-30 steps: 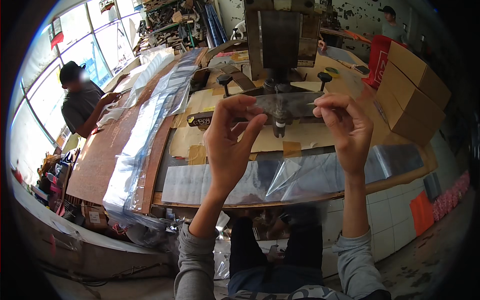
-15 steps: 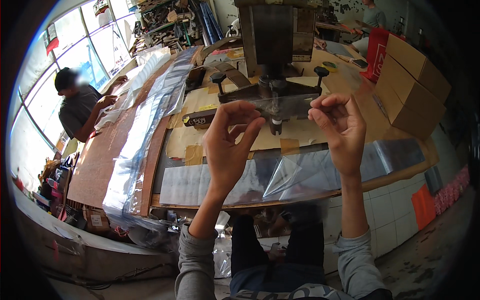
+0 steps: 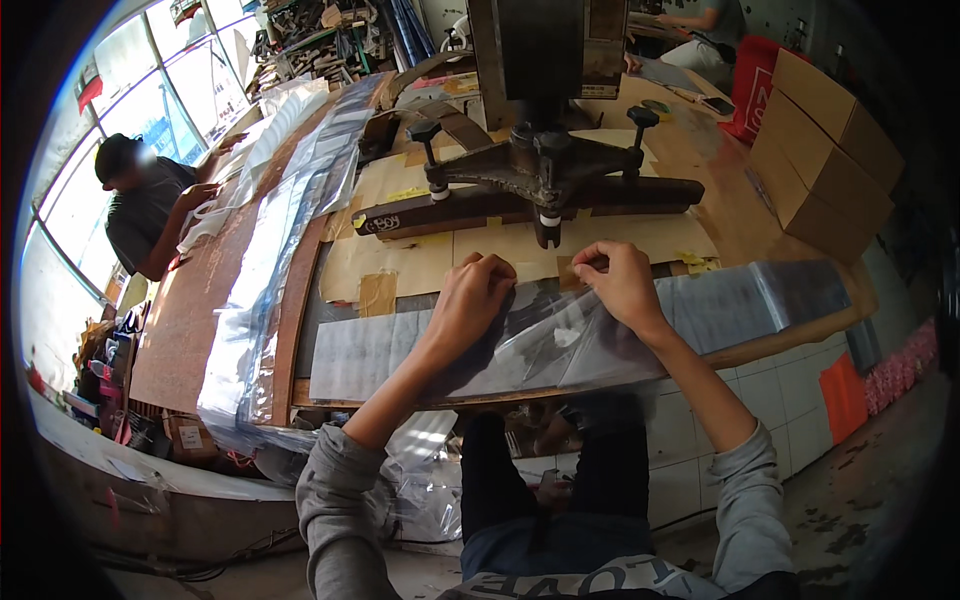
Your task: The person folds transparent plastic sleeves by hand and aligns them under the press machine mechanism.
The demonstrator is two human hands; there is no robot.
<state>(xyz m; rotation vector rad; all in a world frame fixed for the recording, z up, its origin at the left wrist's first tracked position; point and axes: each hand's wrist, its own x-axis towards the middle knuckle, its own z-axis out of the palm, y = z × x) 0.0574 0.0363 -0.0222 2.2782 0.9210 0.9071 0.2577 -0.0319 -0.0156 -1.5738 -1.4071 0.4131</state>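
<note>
My left hand (image 3: 474, 296) and my right hand (image 3: 617, 280) each pinch the top edge of a clear plastic bag (image 3: 560, 340). The bag lies flat over a grey strip (image 3: 390, 350) at the near edge of the workbench. Both hands sit just below the dark metal press head (image 3: 540, 175), whose tip hangs above the brown paper (image 3: 470, 250) between them. The bag's lower part drapes toward my lap.
A long pile of clear plastic sheets (image 3: 270, 240) runs along the left of the bench. Another person (image 3: 145, 205) works at the far left. Cardboard boxes (image 3: 820, 150) stand at the right. A second person's arm (image 3: 700, 20) shows at the top.
Both hands have come down from in front of the press to the bench, laying the clear bag flat under the press head.
</note>
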